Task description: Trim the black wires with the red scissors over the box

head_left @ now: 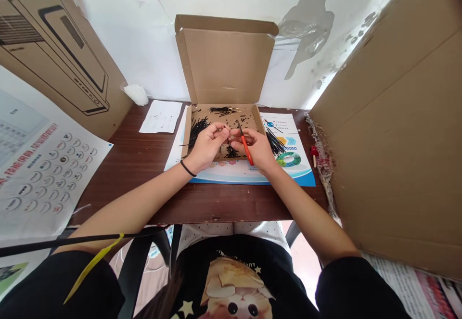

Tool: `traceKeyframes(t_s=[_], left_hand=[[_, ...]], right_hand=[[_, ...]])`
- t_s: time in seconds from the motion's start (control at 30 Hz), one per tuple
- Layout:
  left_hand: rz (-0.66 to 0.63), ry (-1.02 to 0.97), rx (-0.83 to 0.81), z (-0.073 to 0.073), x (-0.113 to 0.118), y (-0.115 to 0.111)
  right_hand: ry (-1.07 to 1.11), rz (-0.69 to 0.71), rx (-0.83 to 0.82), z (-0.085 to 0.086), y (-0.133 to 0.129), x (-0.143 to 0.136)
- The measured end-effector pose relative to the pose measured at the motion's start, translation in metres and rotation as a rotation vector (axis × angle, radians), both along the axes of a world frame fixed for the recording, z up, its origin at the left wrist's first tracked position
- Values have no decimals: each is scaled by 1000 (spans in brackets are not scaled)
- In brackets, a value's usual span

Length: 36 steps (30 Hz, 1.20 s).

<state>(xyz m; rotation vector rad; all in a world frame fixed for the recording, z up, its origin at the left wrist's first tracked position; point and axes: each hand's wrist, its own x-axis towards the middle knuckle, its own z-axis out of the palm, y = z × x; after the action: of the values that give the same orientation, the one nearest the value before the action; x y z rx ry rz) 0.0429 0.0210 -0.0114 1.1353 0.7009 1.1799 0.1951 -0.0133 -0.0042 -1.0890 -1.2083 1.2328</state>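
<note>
Over an open cardboard box (254, 112), my left hand (209, 143) is closed in a pinch at the fingertips, on what looks like a thin black wire (228, 146); part of it is hidden by the fingers. My right hand (257, 148) is closed around a slim tool with red handles (247, 150) and dark tips, its kind too small to make out. The tips point up and away from me, close by my left fingertips. Inside the box lie a bundle of black wires (197, 130) at the left, a gold-tipped bundle (222, 110) at the back, and scattered black bits.
Under the box is a printed sheet (231, 179) on the brown table (220, 208). More black wires (275, 142) lie right of the box. A white paper (161, 117) with small bits lies at left. Large cardboard (393, 131) stands at right, a printed carton (61, 54) at left.
</note>
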Motion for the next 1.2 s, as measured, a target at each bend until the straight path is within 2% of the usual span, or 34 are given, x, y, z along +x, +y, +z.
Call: traceKeyframes(t_s=[0.07, 0.2, 0.37, 0.47, 0.53, 0.63, 0.73, 0.83, 1.03, 1.2], left_hand=[[6, -26, -33, -1, 2, -1], [12, -20, -75, -2, 2, -4], [48, -8, -104, 7, -4, -5], [94, -97, -149, 13, -12, 2], [166, -75, -127, 13, -18, 10], [291, 151, 34, 8, -25, 21], [315, 370, 188, 5, -27, 25], [278, 626, 359, 8, -27, 22], [179, 1315, 797, 10, -29, 16], [164, 1574, 850, 5, -27, 12]], right_hand=[[53, 29, -31, 0, 1, -3], [11, 13, -74, 1, 2, -1], [-33, 40, -74, 8, 0, 8], [-66, 51, -94, 11, -1, 15], [-74, 63, -115, 11, 0, 18], [-78, 78, -130, 7, 2, 21], [-89, 94, -108, 3, 3, 21], [-91, 85, -120, 1, 4, 18], [-106, 75, -148, 0, 4, 14], [-77, 50, -166, -2, 7, 14]])
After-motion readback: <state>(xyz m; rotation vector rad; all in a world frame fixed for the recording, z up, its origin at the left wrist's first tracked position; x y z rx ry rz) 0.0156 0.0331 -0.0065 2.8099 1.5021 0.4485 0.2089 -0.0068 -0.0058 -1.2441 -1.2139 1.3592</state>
